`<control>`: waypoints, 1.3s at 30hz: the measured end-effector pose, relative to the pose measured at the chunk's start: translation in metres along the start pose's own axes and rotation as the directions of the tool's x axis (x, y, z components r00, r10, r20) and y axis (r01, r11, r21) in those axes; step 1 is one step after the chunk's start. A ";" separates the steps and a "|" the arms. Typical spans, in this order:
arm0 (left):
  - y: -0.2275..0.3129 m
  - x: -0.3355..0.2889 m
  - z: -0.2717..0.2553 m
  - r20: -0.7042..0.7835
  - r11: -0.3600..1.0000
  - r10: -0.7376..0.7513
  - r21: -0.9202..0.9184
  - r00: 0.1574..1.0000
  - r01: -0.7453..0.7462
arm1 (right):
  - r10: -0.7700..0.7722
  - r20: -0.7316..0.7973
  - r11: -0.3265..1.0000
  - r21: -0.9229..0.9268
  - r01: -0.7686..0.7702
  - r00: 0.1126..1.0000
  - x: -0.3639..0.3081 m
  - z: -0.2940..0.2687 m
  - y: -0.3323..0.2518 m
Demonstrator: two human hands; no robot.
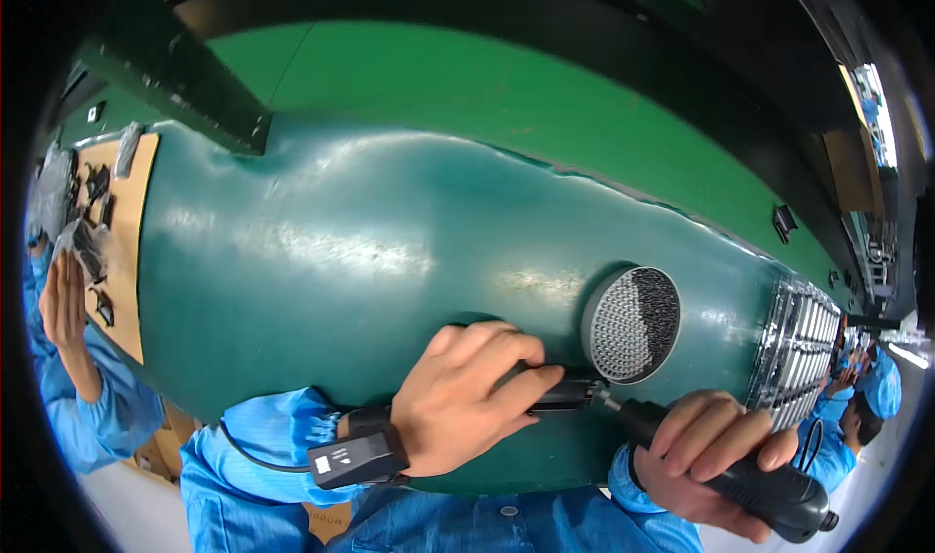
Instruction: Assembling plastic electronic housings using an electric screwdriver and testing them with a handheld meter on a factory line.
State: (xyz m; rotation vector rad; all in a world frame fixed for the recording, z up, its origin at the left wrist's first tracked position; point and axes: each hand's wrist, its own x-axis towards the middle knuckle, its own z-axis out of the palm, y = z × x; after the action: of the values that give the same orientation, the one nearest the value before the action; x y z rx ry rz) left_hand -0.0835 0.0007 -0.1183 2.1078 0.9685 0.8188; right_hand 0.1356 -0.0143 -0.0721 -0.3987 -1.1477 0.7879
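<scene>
Low in the head view, my left hand (477, 392) is closed round a black part (563, 395), pressing it on the green mat; most of the part is hidden under the fingers. My right hand (716, 456) grips a black electric screwdriver (769, 490), its body slanting down to the right. The screwdriver's metal bit points left and reaches the right end of the black part; whether it touches a screw I cannot tell. Just beyond the bit sits a round grey tray (630, 324) with a perforated face, dark small screws heaped over its right side.
A green mat (292, 290) covers the bench. Clear plastic trays (797, 344) with white pieces stand at the right. On the left, a co-worker's hand (66, 305) is by cardboard (125, 261) bearing black parts. A dark green post (185, 86) rises at the back left.
</scene>
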 end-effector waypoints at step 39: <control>-0.022 -0.048 0.007 -0.062 1.000 0.012 0.026 0.998 -0.010 | 0.171 0.231 0.985 -0.014 -0.173 0.958 -0.057 0.054 0.039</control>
State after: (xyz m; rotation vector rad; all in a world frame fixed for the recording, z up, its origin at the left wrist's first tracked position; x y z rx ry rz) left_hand -0.1121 -0.0292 -0.1512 2.1225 1.0058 0.8864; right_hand 0.0621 -0.0356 -0.1144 -0.4128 -1.3405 1.0102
